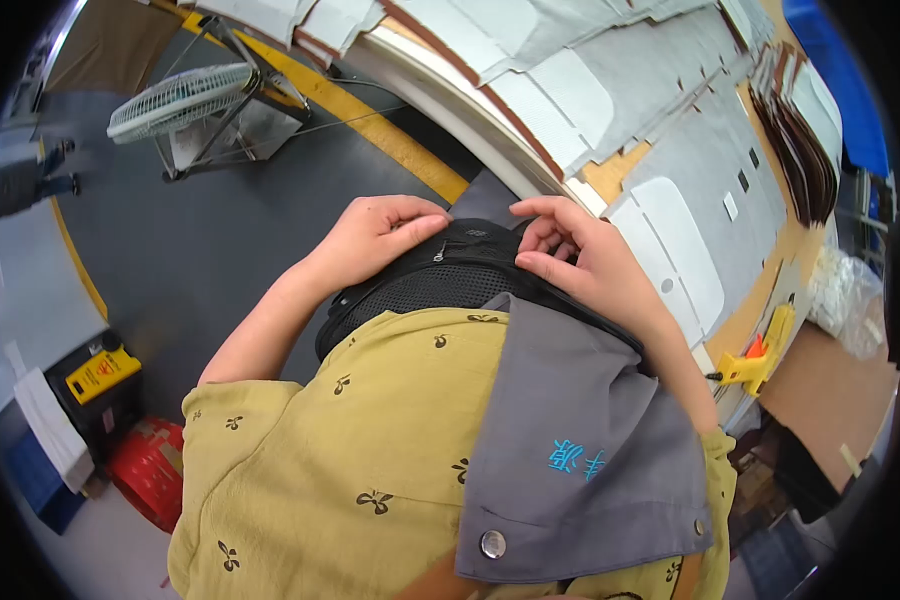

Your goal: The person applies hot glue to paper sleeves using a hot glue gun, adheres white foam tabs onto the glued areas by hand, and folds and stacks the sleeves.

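A black mesh waist bag (400, 290) with a small zipper pull rests against the front of my body. At the bag's far left edge is my left hand (385, 235), thumb and fingers closed together on its rim. My right hand (568, 245) is by the bag's right side, fingers loosely curled and apart, thumb near the fabric. Nothing shows between those fingers. A grey cloth flap (590, 440) with blue stitched characters and a metal snap hangs over my yellow patterned shirt (370, 440).
A worktable (610, 180) ahead and right carries grey-white sheet pieces (670, 250) and a stack of brown-edged pieces (795, 130). A yellow tool (760, 355) lies near its edge. A floor fan (185, 100) stands at upper left. A red container (150, 470) is lower left. Far left, a person (30, 185).
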A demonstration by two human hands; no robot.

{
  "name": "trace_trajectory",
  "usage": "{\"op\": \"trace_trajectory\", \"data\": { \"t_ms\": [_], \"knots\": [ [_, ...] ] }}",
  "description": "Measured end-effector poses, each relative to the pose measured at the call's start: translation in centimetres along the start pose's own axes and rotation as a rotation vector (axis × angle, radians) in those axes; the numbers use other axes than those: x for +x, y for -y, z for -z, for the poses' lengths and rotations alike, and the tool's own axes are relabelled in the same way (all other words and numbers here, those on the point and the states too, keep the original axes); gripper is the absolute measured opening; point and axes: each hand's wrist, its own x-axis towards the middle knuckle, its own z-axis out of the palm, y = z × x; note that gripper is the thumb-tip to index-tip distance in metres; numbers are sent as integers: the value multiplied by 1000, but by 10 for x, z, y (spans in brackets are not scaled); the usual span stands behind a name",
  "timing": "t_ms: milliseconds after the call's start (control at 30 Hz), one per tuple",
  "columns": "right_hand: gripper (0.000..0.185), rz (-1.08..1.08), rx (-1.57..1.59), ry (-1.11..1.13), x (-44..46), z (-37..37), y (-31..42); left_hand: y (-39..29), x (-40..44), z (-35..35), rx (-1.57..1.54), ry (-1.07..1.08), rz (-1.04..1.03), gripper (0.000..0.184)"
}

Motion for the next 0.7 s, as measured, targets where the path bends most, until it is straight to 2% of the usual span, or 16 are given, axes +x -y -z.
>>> {"op": "trace_trajectory", "data": {
  "t_ms": [67,167,333,400,433,500,533,567,600,667,700],
  "knots": [
    [36,-3,59,-122,-1,-10,0,-9,3,5,14,98,-46,27],
    [27,-26,76,-124,-25,7,-16,-37,11,-10,214,188,22,25],
    [23,-82,126,-152,-40,13,-27,-32,21,-9,223,214,91,19],
    [23,-81,146,-148,-50,14,-32,-34,15,-8,382,59,-3,19],
    [21,-73,165,-176,-57,15,-35,-31,14,-7,390,56,-9,19],
    [19,-62,185,-226,-65,18,-43,-22,13,-4,329,-119,-72,17],
    [16,19,284,-239,-70,16,-49,-28,13,-1,404,-146,-74,14],
    [13,93,377,-279,-82,17,-56,-34,10,-2,395,-164,-129,12],
    [11,89,304,-310,-91,20,-60,-43,13,-8,378,-150,-212,12],
    [11,90,358,-375,-111,23,-63,-63,19,-21,325,-74,-279,15],
    [13,159,358,-428,-119,23,-71,-78,23,-31,261,-13,-317,16]
  ]
}}
